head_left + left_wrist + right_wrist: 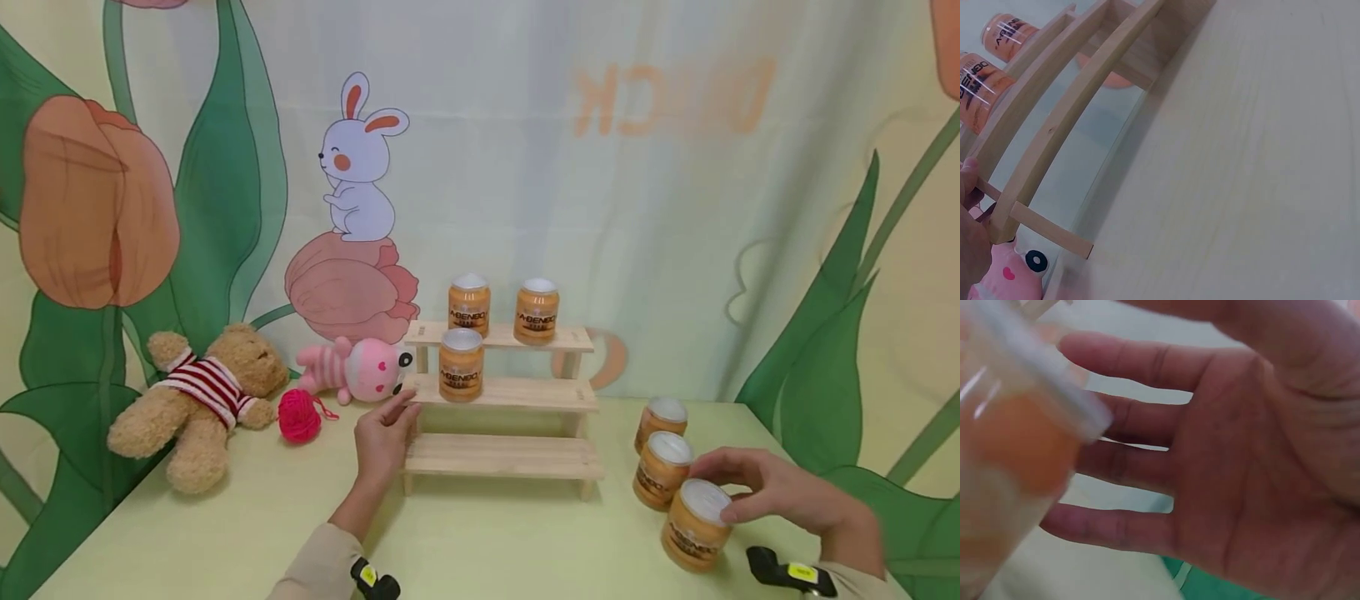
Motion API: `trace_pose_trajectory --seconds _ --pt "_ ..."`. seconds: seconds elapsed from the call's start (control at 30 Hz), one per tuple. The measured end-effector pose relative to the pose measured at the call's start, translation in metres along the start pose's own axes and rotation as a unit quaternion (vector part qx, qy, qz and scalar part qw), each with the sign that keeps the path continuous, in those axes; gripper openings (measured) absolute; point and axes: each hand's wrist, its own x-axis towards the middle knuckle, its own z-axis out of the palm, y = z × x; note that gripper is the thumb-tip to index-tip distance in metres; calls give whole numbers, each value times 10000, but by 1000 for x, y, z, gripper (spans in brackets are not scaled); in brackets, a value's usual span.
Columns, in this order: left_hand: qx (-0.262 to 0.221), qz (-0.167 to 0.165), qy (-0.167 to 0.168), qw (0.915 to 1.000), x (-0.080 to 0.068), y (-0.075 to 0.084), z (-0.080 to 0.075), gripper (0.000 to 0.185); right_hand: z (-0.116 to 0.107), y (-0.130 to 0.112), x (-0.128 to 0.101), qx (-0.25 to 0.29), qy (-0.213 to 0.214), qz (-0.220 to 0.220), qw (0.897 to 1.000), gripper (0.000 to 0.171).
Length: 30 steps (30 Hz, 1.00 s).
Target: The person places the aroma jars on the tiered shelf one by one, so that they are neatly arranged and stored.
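My left hand (384, 440) pinches the left end of a three-tier wooden stand (502, 454); in the left wrist view its fingers (969, 178) are at the end of a tier. My right hand (780, 492) is around the lid of the nearest orange jar (693, 533), thumb on the near side and fingers behind. Those fingers (1141, 469) look fairly straight in the right wrist view, where the jar (1016, 462) is blurred. Two more jars stand behind it, a middle one (660, 479) and a far one (660, 421).
On the top tier stand a left jar (469, 304) and a right jar (536, 312); another jar (461, 367) is on the middle tier's left. A teddy bear (217, 392), a pink plush toy (352, 371) and a red yarn ball (299, 417) lie at the left. Behind hangs a printed curtain (495, 167).
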Motion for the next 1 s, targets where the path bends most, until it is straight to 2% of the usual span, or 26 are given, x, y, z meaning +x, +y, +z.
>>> trace_pose_trajectory --seconds 0.2,0.33,0.53,0.77,1.0 --pt "33 -14 -27 10000 2 2 -1 23 2 20 2 946 -369 171 9947 54" --pt "7 -13 14 10000 3 3 -1 22 3 32 2 1160 -355 249 9923 57" --pt "23 -2 29 10000 4 3 -2 22 3 46 1 1388 -253 644 9879 58" --pt "71 -71 12 9999 3 1 -3 23 5 56 0 1414 -420 31 9891 59" --pt "-3 -106 16 9999 2 2 -2 23 1 51 -4 1497 -393 -311 9875 53"
